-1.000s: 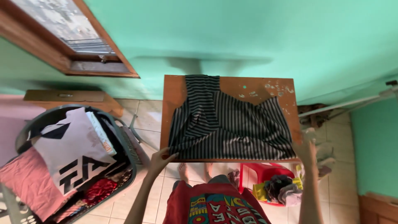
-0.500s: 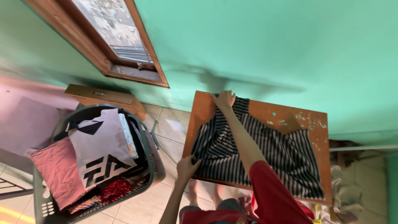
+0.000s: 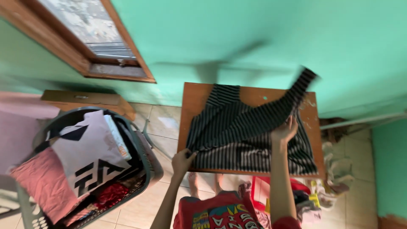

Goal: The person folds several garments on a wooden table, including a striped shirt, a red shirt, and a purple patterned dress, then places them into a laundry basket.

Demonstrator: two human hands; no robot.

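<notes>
garment: a black-and-white striped top (image 3: 250, 135) lies spread on a small wooden table (image 3: 193, 101) against a green wall; one long sleeve (image 3: 303, 82) is lifted off the table and blurred at the upper right.
left hand: the left hand (image 3: 183, 160) is closed, pinching the near left corner of the hem at the table's front edge.
right hand: the right hand (image 3: 285, 129) is curled shut around the fabric near the base of the raised sleeve, over the right half of the table.
how it should handle: it looks like thin knit cloth, light and limp, with no stiffness of its own; it drapes and creases wherever it is not held. it seems not slippery and not fragile, though a loose part may slide off the table edge.
where to take hold: judging by its lie, the hem corners, shoulder seams and sleeve ends give the firmest pinch; the middle would only bunch up.
table surface: flat brown board, worn, with pale paint flecks toward the right edge.
laundry basket: a grey plastic basket (image 3: 150, 163) with slotted walls stands on the tiled floor to the left, heaped with soft folded clothes, white with black print and pink.
window: a brown wooden frame (image 3: 123, 59) sits in the wall above the basket.
right of the table: a loose heap of mixed cloth (image 3: 322, 197) on the floor, partly in a red holder.
</notes>
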